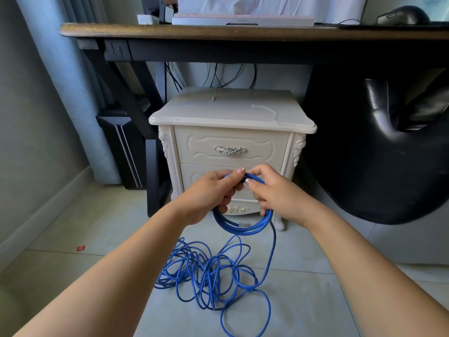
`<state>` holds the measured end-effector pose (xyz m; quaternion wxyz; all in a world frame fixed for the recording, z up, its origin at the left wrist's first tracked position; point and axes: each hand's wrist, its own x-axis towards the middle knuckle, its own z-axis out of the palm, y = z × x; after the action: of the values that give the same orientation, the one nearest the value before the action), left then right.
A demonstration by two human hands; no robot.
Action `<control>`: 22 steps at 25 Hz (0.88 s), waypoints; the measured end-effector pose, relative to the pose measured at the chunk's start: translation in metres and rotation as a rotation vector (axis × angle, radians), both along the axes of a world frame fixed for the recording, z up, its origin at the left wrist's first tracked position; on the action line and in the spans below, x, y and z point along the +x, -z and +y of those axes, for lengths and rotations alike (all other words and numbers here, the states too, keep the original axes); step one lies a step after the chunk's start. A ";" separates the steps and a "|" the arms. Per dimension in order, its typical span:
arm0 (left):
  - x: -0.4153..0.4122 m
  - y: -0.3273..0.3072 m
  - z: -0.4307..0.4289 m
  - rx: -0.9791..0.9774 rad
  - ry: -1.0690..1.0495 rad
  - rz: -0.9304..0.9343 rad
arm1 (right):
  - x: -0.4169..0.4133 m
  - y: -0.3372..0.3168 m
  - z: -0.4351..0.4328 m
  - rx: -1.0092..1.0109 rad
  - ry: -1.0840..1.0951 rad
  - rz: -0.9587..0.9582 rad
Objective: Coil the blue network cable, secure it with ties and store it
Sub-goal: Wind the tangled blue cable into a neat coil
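Both hands hold a small coil of the blue network cable (245,227) in front of the cream nightstand. My left hand (211,190) grips the top left of the coil, thumb over the strands. My right hand (269,190) pinches the top right of the coil, its lower fingers wrapped around the strands. A clear plug (244,224) pokes out at the coil's bottom. From the right side of the coil one strand drops to a loose tangle of blue cable (209,271) on the tiled floor. No ties are visible.
The cream nightstand (230,113) with two drawers stands under a dark wooden desk (218,32) carrying a keyboard and mouse. A black chair (388,142) fills the right side. A black computer case (126,147) and a curtain are at the left. A small red scrap (80,248) lies on the floor.
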<state>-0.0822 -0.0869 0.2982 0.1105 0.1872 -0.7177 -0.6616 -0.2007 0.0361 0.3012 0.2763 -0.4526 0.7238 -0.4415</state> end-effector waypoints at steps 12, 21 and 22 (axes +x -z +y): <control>-0.005 0.007 -0.015 -0.025 -0.280 0.108 | -0.034 0.029 0.009 0.240 -0.091 -0.215; -0.014 0.016 -0.012 0.164 -0.465 0.156 | -0.022 0.043 -0.013 -0.239 0.261 -0.523; -0.017 0.016 -0.008 0.198 -0.500 0.171 | -0.016 0.041 -0.014 -0.247 0.254 -0.570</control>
<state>-0.0995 -0.0951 0.2823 0.3118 0.3118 -0.5690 -0.6941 -0.2168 0.0224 0.2597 0.3535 -0.2472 0.6092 -0.6655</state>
